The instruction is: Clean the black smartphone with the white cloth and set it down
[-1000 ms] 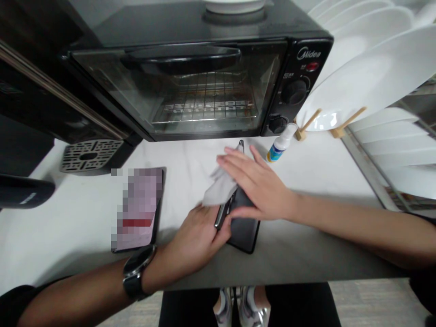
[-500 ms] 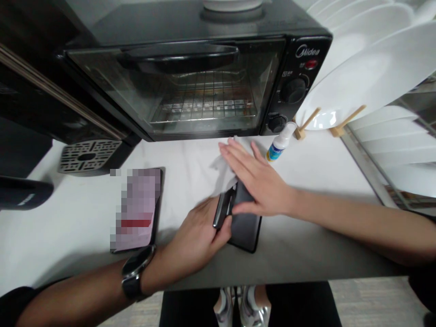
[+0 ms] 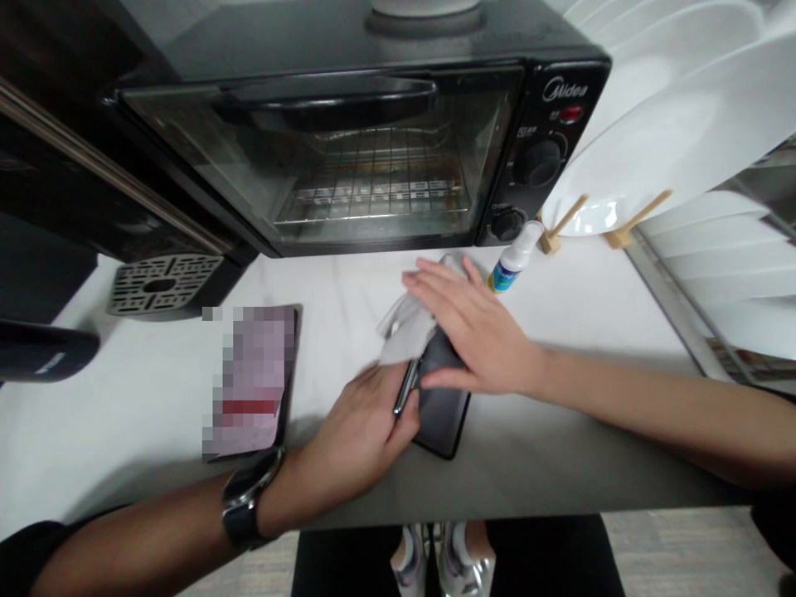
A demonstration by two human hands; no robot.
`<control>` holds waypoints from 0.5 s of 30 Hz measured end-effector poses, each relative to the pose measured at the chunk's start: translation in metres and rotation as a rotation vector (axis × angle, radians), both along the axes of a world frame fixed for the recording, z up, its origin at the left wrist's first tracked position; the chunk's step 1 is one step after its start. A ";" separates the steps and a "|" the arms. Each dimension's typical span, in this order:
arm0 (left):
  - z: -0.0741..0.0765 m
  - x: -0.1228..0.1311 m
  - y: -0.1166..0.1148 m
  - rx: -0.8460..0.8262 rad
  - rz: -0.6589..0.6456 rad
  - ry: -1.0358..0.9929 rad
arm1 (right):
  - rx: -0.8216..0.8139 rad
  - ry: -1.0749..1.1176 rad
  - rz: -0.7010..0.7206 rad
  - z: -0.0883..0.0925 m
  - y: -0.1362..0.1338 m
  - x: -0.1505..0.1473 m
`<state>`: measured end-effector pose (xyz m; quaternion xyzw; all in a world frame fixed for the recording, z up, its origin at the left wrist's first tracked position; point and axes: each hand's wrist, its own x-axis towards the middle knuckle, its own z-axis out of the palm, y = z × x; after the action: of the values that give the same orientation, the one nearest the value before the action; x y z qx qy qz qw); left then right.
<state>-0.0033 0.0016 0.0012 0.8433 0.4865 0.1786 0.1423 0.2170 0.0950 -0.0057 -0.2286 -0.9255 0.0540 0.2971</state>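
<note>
Black phone point(image 3: 443, 406), by the look of it, flat on the white marble worktop point(image 3: 124, 414), directly beneath the right grip point(image 3: 478, 332). Right grip open and pressing down, fingers point(image 3: 435, 286) spread across a crumpled white tissue point(image 3: 405, 330). Left grip point(image 3: 357, 431) curled closed on a thin silver bar point(image 3: 406, 388) along the phone's near side, too hidden to name. Just beyond the right grip, a small spray bottle point(image 3: 513, 259); left of the left grip, a blurred tablet point(image 3: 249, 381). Wiping in hand, seemingly mid-pass! Next call: tissue sliding along the surface, left grip steady.
</note>
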 end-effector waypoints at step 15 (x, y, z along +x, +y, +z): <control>0.008 0.001 0.000 -0.072 0.022 -0.024 | -0.005 -0.080 0.007 0.002 0.000 -0.002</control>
<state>-0.0019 0.0018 0.0089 0.8302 0.5000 0.1725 0.1764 0.2155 0.0953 -0.0040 -0.2279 -0.9374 0.0482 0.2589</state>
